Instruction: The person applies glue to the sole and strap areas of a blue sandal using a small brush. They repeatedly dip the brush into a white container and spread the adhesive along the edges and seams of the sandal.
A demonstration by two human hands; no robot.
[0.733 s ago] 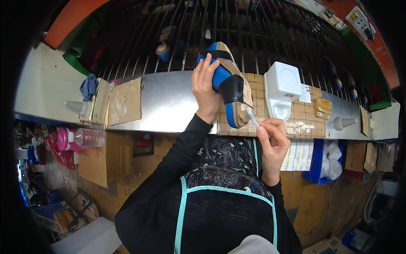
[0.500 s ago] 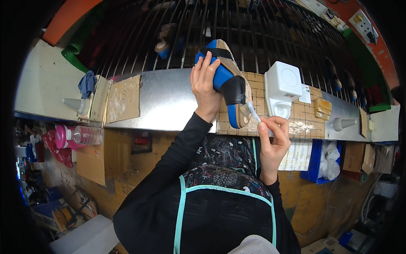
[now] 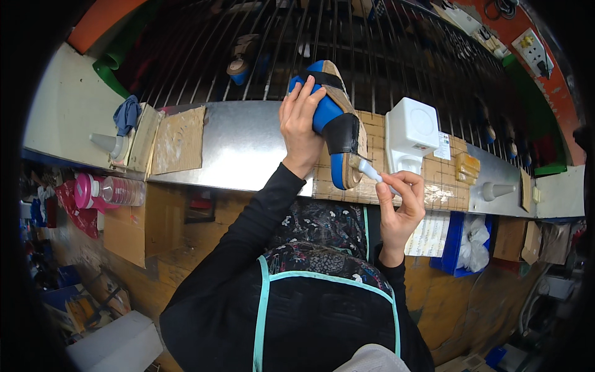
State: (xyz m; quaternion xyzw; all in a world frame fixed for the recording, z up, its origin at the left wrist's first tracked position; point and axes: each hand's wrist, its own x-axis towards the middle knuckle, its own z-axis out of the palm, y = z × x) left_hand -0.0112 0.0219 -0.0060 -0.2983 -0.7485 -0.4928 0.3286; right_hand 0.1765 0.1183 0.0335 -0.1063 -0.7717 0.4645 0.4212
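My left hand [image 3: 302, 124] is wrapped round a sandal upper on a blue shoe last [image 3: 328, 115], with black straps and a tan sole side facing up. The last stands tilted over the bench, its toe pointing away and its heel end toward me. In my right hand [image 3: 401, 204] a white-handled brush [image 3: 369, 170] is pinched between thumb and fingers. The brush's tip touches the sole near the heel end, just below the wide black strap. Right of the last, a white dispenser-like container [image 3: 411, 130] stands on the cardboard-covered bench.
Metal rods [image 3: 204, 56] run behind the steel bench [image 3: 238, 146], with another blue last [image 3: 237, 71] among them. A yellow block [image 3: 467, 167] and a grey cone [image 3: 498, 191] lie at right. At left are a cardboard piece [image 3: 178, 141] and another cone [image 3: 105, 144]. A blue bin [image 3: 451, 248] sits below.
The brush has turned flatter and its tip has shifted slightly left along the heel end of the sole. My left hand keeps its hold on the last. The whole view has shifted a little.
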